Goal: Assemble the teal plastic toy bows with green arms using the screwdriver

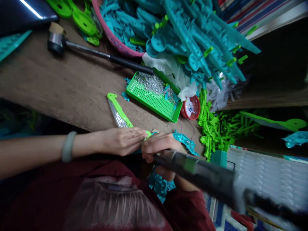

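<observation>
My left hand [122, 140], a ring on one finger, is closed on a lime-green plastic piece [120, 112] with a greyish blade-like strip and white lettering. The piece sticks out past the fingers over the table edge. Close against it, my right hand [163, 146] is wrapped round the front end of a dark, cylindrical electric screwdriver [192, 165], which slants toward the lower right. Its tip is hidden by the fingers. A bit of green [148, 134] shows between the two hands. A turquoise plastic part [186, 141] lies just beyond my right hand.
A green basket [154, 107] of small metal pieces lies ahead, a black-handled mallet [96, 54] reaching over its edge. Behind, a pink basket [113, 40] overflows with turquoise parts [187, 35]. A red basket [197, 107] and piled green parts [216, 131] are at right.
</observation>
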Available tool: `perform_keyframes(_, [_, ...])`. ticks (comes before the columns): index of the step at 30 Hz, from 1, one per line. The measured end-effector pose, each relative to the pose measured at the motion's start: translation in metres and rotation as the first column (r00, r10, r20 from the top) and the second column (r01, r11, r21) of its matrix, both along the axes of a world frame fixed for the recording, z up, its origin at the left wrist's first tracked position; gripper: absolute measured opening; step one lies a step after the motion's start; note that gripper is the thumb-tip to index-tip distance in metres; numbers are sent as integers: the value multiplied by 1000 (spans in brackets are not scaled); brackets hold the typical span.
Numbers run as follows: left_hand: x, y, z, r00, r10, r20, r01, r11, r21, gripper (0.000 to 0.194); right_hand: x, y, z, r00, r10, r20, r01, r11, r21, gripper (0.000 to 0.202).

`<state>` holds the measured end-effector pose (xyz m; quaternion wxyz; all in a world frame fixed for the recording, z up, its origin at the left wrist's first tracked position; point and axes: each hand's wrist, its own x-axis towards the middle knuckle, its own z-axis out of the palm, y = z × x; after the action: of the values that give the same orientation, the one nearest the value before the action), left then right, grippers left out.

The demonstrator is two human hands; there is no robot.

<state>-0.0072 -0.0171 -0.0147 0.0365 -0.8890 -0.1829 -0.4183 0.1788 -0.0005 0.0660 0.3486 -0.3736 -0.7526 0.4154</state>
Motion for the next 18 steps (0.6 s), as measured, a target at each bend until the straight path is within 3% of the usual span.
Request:
perform_keyframes(2, [1, -6, 3, 997, 44, -61, -45, 999, -24, 26, -3, 30, 8, 959, 131, -252, -130, 991, 23, 32])
perform_keyframes(3, [2, -8, 5, 994, 67, -84, -70, 997, -29, 27, -7, 50, 8, 921, 44, -387, -12, 996, 84, 31])
perform_keyframes(5, [4, -13, 7, 989, 95, -110, -99, 995, -28, 29, -19, 93, 0, 801, -213, -560, 333, 935, 121, 32])
perform_keyframes(6, [5, -15, 7, 989, 101, -111, -105, 994, -32, 29, -25, 113, -8, 753, -291, -590, 428, 898, 104, 30])
perform_keyframes(8, [6, -19, 7, 990, 98, -97, -104, 993, -51, 31, -35, 141, -24, 740, -391, -548, 492, 870, 43, 29])
perform_keyframes(12, [8, -23, 5, 992, 101, -78, -108, 990, -95, 32, -37, 155, -43, 774, -406, -486, 465, 885, 1, 32])
perform_keyframes(18, [6, -22, 4, 989, 77, -123, -93, 987, -133, 34, -32, 149, -44, 804, -334, -492, 394, 919, 22, 23])
